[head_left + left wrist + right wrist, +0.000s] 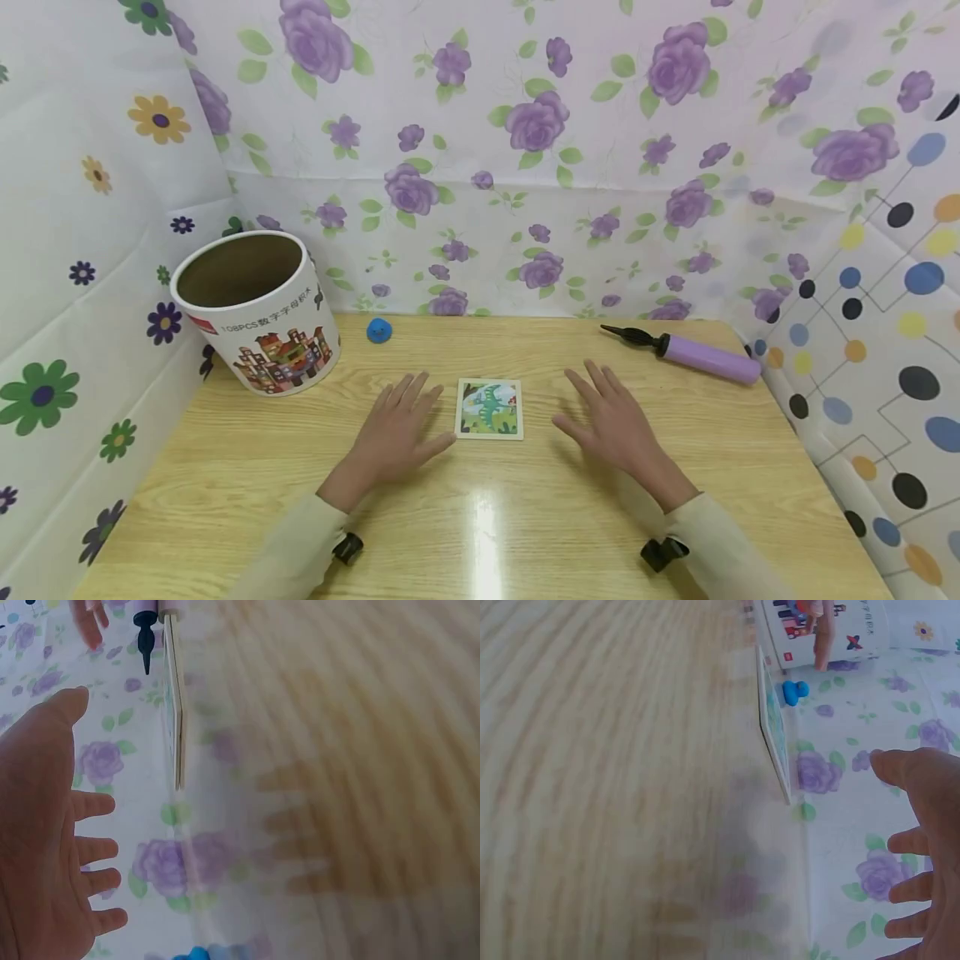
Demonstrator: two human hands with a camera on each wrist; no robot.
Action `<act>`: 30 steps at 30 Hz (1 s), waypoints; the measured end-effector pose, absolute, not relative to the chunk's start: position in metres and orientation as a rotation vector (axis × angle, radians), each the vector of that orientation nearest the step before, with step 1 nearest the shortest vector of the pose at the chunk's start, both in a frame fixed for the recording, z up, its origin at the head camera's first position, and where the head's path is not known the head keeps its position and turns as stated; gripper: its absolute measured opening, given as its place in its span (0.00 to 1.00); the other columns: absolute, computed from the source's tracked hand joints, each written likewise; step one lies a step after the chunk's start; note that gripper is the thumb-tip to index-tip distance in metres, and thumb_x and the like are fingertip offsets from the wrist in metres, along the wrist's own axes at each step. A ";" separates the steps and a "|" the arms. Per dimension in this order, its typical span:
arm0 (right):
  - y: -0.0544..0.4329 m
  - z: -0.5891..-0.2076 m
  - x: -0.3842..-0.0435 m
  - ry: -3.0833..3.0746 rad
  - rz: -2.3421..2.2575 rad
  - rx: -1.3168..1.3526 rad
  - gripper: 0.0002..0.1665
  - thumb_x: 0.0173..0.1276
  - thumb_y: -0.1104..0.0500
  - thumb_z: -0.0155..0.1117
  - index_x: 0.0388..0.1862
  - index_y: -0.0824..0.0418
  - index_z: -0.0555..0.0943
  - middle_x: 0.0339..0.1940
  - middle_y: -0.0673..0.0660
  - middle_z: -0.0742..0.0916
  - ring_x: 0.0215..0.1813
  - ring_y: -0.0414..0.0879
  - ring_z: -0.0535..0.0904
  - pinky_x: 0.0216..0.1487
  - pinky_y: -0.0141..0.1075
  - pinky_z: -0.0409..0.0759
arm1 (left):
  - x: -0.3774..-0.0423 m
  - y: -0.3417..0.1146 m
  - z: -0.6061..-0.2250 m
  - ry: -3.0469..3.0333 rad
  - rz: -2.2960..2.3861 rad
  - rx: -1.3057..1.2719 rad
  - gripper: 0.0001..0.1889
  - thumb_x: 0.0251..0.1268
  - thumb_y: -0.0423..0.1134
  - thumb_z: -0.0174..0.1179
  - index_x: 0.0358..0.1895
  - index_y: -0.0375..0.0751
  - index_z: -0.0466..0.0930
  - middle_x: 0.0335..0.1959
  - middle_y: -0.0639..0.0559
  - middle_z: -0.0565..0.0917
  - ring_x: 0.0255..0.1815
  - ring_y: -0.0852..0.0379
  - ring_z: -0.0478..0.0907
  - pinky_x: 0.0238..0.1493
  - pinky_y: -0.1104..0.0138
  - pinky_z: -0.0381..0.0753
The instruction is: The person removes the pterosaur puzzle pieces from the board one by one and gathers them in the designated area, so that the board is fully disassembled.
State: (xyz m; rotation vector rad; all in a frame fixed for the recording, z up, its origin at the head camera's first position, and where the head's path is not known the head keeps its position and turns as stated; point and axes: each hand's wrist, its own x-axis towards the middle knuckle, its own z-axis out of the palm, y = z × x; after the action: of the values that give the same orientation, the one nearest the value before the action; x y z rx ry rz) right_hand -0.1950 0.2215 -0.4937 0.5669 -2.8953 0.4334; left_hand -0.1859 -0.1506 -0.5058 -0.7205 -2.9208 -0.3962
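Observation:
A small square picture board [489, 409] with a green dinosaur and a pale border lies flat on the wooden table, between the two hands. To its left, my left hand [395, 432] hovers palm down with fingers spread, its thumb near the board's lower left corner. On the other side my right hand [611, 418] is held the same way, fingers spread and a little apart from the board. Both wrist views show the board edge-on, with the left hand's fingers [96, 848] and the right hand's fingers [911, 888] extended and holding nothing.
A large white bucket [300, 350] with printed blocks stands at the back left. Beside it sits a small blue toy [378, 330]. At the back right lies a purple hand pump [708, 358] with a black nozzle. Flowered cloth [480, 208] hangs behind the table.

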 end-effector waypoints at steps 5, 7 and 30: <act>0.218 -0.490 -0.202 -2.894 0.565 0.610 0.48 0.72 0.29 0.57 0.82 0.53 0.63 0.82 0.65 0.63 0.81 0.67 0.55 0.73 0.65 0.62 | -0.182 -0.138 -0.510 -2.949 -0.394 -0.764 0.43 0.71 0.70 0.51 0.78 0.44 0.65 0.82 0.38 0.57 0.82 0.36 0.52 0.77 0.40 0.53; 0.217 -0.490 -0.206 -2.889 0.606 0.639 0.47 0.73 0.30 0.57 0.81 0.53 0.64 0.82 0.64 0.64 0.80 0.66 0.58 0.71 0.66 0.65 | -0.180 -0.132 -0.510 -2.955 -0.394 -0.782 0.43 0.71 0.70 0.51 0.79 0.44 0.64 0.82 0.39 0.57 0.82 0.37 0.52 0.77 0.40 0.54; 0.187 -0.500 -0.265 -2.815 0.997 0.854 0.30 0.75 0.46 0.65 0.71 0.58 0.78 0.69 0.58 0.81 0.69 0.57 0.77 0.61 0.55 0.80 | -0.169 -0.068 -0.513 -2.979 -0.282 -0.972 0.44 0.77 0.68 0.43 0.79 0.35 0.59 0.81 0.34 0.56 0.82 0.36 0.51 0.77 0.44 0.58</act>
State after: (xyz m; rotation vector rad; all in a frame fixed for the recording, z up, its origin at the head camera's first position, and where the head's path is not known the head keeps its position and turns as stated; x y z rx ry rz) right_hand -0.2649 0.1871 -0.4995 0.8537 -2.8152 0.9975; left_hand -0.1689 -0.0678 -0.5129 -0.9716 -2.9786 -0.2824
